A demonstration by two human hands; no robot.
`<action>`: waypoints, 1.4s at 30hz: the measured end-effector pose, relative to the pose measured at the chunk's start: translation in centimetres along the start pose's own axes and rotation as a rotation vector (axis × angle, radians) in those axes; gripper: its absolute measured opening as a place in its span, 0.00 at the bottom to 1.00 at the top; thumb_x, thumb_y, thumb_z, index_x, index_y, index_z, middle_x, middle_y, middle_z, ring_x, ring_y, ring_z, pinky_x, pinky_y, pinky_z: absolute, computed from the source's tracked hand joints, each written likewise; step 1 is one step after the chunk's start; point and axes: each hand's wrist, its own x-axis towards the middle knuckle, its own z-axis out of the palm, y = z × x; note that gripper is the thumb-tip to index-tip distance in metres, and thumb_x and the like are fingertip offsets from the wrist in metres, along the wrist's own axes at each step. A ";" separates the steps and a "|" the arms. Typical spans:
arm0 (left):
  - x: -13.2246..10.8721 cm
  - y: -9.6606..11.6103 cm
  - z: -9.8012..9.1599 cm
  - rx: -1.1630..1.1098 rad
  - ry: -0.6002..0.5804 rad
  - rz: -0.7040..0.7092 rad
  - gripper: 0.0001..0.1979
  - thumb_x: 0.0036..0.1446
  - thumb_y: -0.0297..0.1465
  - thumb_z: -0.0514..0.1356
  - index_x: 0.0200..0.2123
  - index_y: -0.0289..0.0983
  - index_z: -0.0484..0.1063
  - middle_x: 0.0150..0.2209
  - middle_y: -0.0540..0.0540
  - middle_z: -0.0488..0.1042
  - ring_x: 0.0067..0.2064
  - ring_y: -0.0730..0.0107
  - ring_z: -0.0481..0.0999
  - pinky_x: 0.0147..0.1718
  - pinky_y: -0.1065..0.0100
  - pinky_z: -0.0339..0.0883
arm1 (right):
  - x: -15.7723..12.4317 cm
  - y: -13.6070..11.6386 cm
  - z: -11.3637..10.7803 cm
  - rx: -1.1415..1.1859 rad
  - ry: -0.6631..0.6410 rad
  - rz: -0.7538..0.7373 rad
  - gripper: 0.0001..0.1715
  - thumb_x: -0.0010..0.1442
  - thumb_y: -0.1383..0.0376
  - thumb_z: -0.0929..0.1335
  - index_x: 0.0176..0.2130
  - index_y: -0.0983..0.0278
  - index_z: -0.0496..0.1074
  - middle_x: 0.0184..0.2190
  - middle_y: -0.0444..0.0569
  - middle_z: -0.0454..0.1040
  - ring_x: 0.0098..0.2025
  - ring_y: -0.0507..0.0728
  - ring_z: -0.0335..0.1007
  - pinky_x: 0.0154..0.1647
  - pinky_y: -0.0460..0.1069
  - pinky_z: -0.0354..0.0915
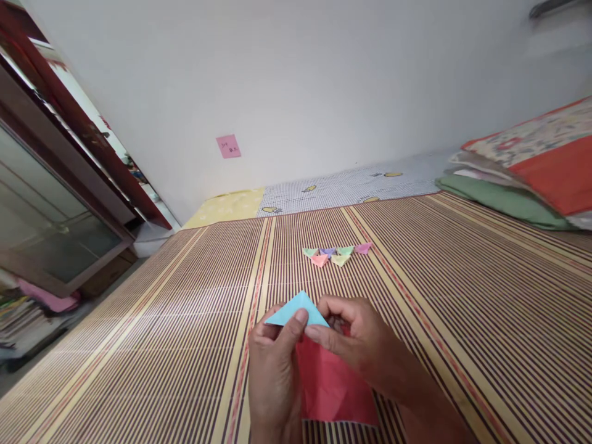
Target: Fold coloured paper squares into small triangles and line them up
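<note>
I hold a light blue paper folded into a triangle (296, 309) between both hands, just above a striped bamboo mat (139, 345). My left hand (274, 370) pinches its lower left edge with thumb and fingers. My right hand (358, 342) pinches the right end, fingers curled. Under my hands a red paper sheet (330, 385) lies flat on the mat. Farther off, several small folded paper triangles (337, 254) in green, purple, pink and yellow lie in a cluster.
Stacked pillows (531, 166) sit at the right. A white wall carries a pink sticky note (228, 146). A dark wooden glass-fronted cabinet (55, 203) stands at the left, with clutter on the floor beneath it.
</note>
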 end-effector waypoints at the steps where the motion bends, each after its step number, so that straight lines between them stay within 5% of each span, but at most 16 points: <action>1: 0.0 -0.1 0.0 -0.026 0.018 -0.004 0.11 0.43 0.30 0.76 0.26 0.33 0.78 0.24 0.50 0.73 0.27 0.73 0.71 0.29 0.71 0.69 | 0.0 -0.1 0.2 -0.015 0.005 -0.013 0.13 0.62 0.65 0.70 0.26 0.63 0.68 0.22 0.38 0.59 0.26 0.50 0.52 0.26 0.47 0.51; 9: 0.4 -0.5 -0.2 -0.174 -0.021 -0.075 0.10 0.43 0.28 0.76 0.25 0.35 0.77 0.26 0.48 0.77 0.27 0.72 0.74 0.31 0.69 0.71 | 0.1 0.5 0.1 0.043 0.147 -0.003 0.16 0.64 0.57 0.69 0.28 0.63 0.70 0.23 0.40 0.63 0.27 0.52 0.57 0.27 0.47 0.55; 15: 0.4 -0.1 -0.7 0.030 -0.094 -0.001 0.10 0.47 0.31 0.75 0.25 0.34 0.78 0.25 0.49 0.76 0.29 0.74 0.73 0.32 0.73 0.69 | 0.2 0.5 0.0 0.063 0.284 -0.068 0.19 0.67 0.56 0.67 0.28 0.62 0.67 0.23 0.40 0.60 0.26 0.52 0.55 0.27 0.48 0.55; 20: 0.1 0.1 -0.7 0.185 -0.204 -0.036 0.09 0.50 0.31 0.73 0.29 0.34 0.78 0.27 0.49 0.76 0.30 0.74 0.71 0.33 0.73 0.67 | 0.1 0.2 -0.5 0.138 0.230 -0.064 0.16 0.65 0.57 0.69 0.28 0.62 0.68 0.24 0.40 0.62 0.27 0.52 0.57 0.28 0.47 0.57; 25: -0.1 0.1 -0.2 0.099 -0.183 -0.010 0.10 0.51 0.32 0.73 0.27 0.35 0.76 0.27 0.50 0.74 0.30 0.72 0.72 0.34 0.71 0.68 | 0.1 0.4 -0.3 0.187 0.146 -0.032 0.12 0.61 0.62 0.73 0.30 0.63 0.69 0.25 0.40 0.65 0.28 0.52 0.60 0.30 0.47 0.59; 34: -0.3 -0.1 -0.2 0.190 -0.117 0.051 0.12 0.57 0.37 0.70 0.28 0.35 0.76 0.26 0.50 0.75 0.28 0.74 0.72 0.30 0.73 0.67 | -0.2 -0.6 0.3 -0.106 0.212 -0.060 0.19 0.63 0.62 0.68 0.23 0.61 0.59 0.19 0.37 0.52 0.22 0.50 0.49 0.21 0.47 0.48; 38: -0.6 -0.2 0.0 0.042 -0.099 -0.027 0.13 0.52 0.36 0.73 0.27 0.36 0.75 0.24 0.52 0.75 0.25 0.74 0.74 0.29 0.71 0.70 | -0.2 -0.3 -0.3 -0.159 0.195 -0.128 0.23 0.68 0.60 0.64 0.22 0.61 0.58 0.20 0.38 0.52 0.23 0.50 0.49 0.23 0.48 0.48; 42: -0.4 -0.4 0.5 -0.055 0.010 -0.056 0.13 0.46 0.35 0.76 0.27 0.37 0.76 0.23 0.53 0.76 0.24 0.73 0.75 0.29 0.71 0.72 | -0.1 0.2 -1.0 -0.106 0.308 -0.153 0.24 0.70 0.58 0.64 0.22 0.61 0.60 0.20 0.39 0.55 0.23 0.51 0.53 0.24 0.48 0.52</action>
